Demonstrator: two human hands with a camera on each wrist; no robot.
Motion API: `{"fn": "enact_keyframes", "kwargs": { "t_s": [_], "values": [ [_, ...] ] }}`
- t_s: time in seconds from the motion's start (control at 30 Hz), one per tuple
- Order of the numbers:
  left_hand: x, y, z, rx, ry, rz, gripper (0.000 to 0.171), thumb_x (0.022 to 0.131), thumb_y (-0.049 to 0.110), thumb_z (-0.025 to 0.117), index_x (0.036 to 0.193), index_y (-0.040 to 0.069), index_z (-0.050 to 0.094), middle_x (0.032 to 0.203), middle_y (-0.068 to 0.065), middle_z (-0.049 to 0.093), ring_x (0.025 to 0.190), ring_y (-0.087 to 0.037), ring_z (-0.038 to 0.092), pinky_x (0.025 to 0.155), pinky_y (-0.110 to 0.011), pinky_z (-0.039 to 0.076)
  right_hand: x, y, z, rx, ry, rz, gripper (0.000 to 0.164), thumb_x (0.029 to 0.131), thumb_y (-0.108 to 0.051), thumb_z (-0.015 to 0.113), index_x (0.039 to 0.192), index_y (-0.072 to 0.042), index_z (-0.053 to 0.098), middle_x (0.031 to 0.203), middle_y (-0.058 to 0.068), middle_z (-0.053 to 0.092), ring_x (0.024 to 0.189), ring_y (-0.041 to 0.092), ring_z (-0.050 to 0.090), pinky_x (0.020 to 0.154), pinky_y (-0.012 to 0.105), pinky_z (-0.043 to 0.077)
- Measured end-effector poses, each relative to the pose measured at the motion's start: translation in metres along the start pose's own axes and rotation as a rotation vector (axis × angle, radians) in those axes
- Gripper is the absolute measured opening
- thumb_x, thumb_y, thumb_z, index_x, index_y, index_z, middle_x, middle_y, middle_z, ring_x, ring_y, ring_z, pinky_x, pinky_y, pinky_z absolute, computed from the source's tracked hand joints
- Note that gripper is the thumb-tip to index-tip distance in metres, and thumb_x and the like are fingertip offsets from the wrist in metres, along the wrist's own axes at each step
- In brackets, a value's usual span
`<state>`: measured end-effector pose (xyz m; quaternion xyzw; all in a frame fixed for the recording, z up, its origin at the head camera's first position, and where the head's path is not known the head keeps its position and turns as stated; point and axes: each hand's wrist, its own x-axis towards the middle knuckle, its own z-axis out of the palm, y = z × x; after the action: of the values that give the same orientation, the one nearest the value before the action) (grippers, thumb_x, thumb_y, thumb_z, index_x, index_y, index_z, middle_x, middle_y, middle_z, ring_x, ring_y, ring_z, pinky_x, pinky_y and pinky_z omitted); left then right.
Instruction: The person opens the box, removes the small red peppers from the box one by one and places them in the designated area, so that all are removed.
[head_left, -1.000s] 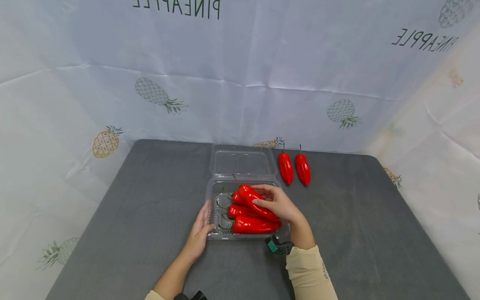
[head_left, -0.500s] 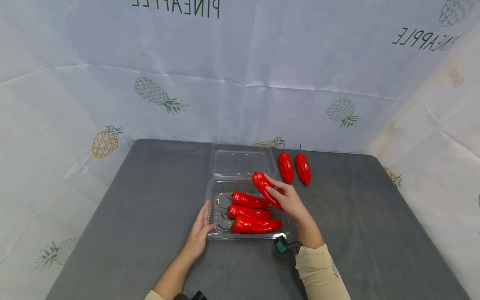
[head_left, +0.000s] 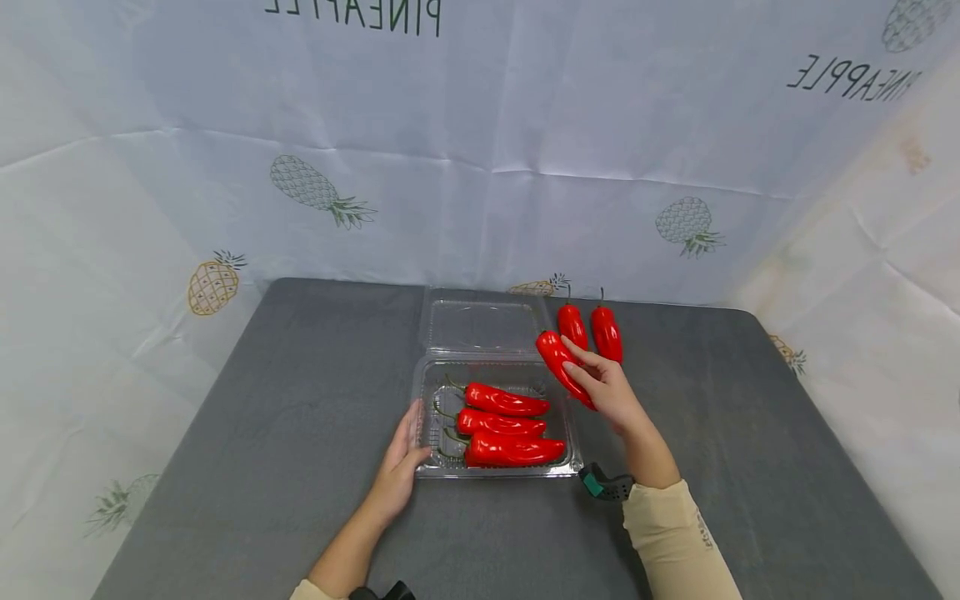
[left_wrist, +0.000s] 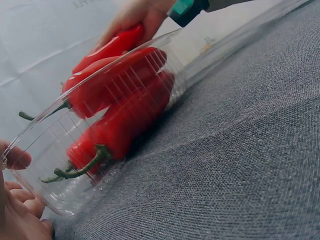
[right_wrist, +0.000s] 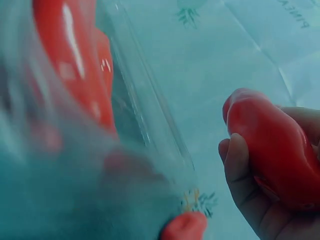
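The right hand (head_left: 611,395) has carried one red pepper (head_left: 561,362) out of the open plastic clamshell container (head_left: 501,473): a second ago it was over the row of peppers, and now it is past the container's right rim, off the near end of two loose red peppers (head_left: 572,323) (head_left: 607,335) at the far right. The hand grasps it between thumb and fingers, the blunt end pointing far and to the left; the right wrist view shows the same hold. Whether it touches the left loose pepper behind it cannot be told. Inside the container at least three peppers lie side by side across it, a far one (head_left: 507,400), a middle one (head_left: 501,423) and a near one (head_left: 514,450), stems to the left; an extra stem by the near one leaves the exact count uncertain. The left hand (head_left: 393,471) has stayed on the container's left side, gripping its wall. The clear lid (head_left: 486,323) lies folded back on the far side. As I judge it, the held pepper is now free of the container but not yet let go.
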<state>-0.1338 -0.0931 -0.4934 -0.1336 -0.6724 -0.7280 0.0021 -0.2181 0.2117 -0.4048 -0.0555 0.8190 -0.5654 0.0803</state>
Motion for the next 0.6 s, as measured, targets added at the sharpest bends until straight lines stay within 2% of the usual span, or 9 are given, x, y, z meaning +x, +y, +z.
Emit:
{"fn": "enact_keyframes", "kwargs": {
  "t_s": [0.07, 0.23, 0.43, 0.6],
  "values": [
    [0.0, 0.0, 0.0, 0.004, -0.001, -0.009, 0.066, 0.084, -0.012, 0.036, 0.144, -0.012, 0.008, 0.151, -0.032, 0.006, 0.14, -0.02, 0.01, 0.102, 0.0, 0.017, 0.003, 0.003, -0.008, -0.008, 0.017, 0.018, 0.053, 0.093, -0.024, 0.055, 0.142, -0.016, 0.039, 0.132, 0.025, 0.05, 0.087, 0.011, 0.058, 0.074, 0.035, 0.057],
    [0.0, 0.0, 0.0, 0.009, 0.0, -0.011, 0.066, 0.084, -0.011, 0.036, 0.144, -0.012, 0.008, 0.151, -0.032, 0.006, 0.139, -0.013, 0.012, 0.102, 0.0, 0.017, 0.011, 0.009, -0.028, -0.005, 0.073, 0.07, 0.054, 0.093, -0.028, 0.054, 0.143, -0.016, 0.037, 0.137, 0.023, 0.044, 0.092, 0.014, 0.055, 0.076, 0.034, 0.057],
    [0.001, 0.0, 0.0, 0.013, -0.003, -0.006, 0.066, 0.084, -0.012, 0.036, 0.144, -0.012, 0.008, 0.151, -0.032, 0.005, 0.14, -0.032, 0.007, 0.102, 0.0, 0.017, 0.015, 0.023, -0.046, 0.023, 0.114, 0.124, 0.057, 0.094, -0.03, 0.052, 0.145, -0.014, 0.032, 0.149, 0.021, 0.028, 0.106, 0.023, 0.047, 0.077, 0.03, 0.056],
    [0.0, 0.0, 0.0, 0.017, -0.002, -0.018, 0.066, 0.084, -0.012, 0.036, 0.144, -0.011, 0.008, 0.152, -0.03, 0.005, 0.138, -0.04, 0.004, 0.102, 0.001, 0.016, 0.018, 0.029, -0.06, -0.03, 0.136, 0.134, 0.057, 0.095, -0.031, 0.05, 0.146, -0.016, 0.03, 0.146, 0.023, 0.034, 0.103, 0.02, 0.049, 0.077, 0.027, 0.056]
  ]
}}
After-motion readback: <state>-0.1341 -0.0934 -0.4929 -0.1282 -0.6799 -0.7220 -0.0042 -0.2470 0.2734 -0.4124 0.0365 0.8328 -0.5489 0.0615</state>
